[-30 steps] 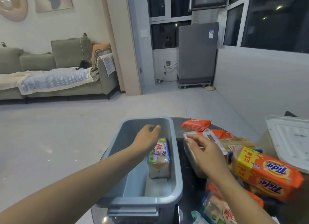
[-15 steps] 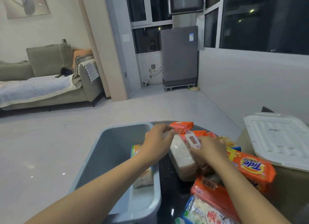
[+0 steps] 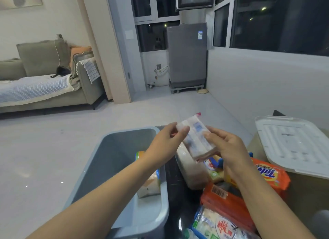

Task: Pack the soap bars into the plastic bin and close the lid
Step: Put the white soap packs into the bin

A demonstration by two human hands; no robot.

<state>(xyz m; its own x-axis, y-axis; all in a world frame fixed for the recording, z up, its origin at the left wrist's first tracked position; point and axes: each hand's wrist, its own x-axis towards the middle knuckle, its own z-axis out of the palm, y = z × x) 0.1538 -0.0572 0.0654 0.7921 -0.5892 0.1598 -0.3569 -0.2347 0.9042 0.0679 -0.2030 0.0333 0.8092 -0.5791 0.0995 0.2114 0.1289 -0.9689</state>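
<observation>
A grey-blue plastic bin (image 3: 106, 160) stands open on the dark table, with one wrapped soap pack (image 3: 151, 183) lying against its right wall. Both hands hold a clear-wrapped pack of white soap bars (image 3: 195, 139) in the air above the bin's right rim. My left hand (image 3: 165, 142) pinches its near-left end and my right hand (image 3: 226, 146) grips its right side. More soap packs lie to the right: a white pack (image 3: 190, 169), an orange Tide pack (image 3: 270, 174), another orange pack (image 3: 226, 201) and a blue-edged pack (image 3: 219, 224). The white lid (image 3: 293, 144) rests at far right.
The dark round table (image 3: 179, 199) carries the bin and the soap pile. A beige surface (image 3: 302, 194) holds the lid. Beyond are pale floor, a grey sofa (image 3: 44, 82) at left and a grey washing machine (image 3: 187, 55) by the window.
Both hands lifted a clear-wrapped soap pack off the pile and now hold it raised between them. My left hand came out of the bin. The view shifted right.
</observation>
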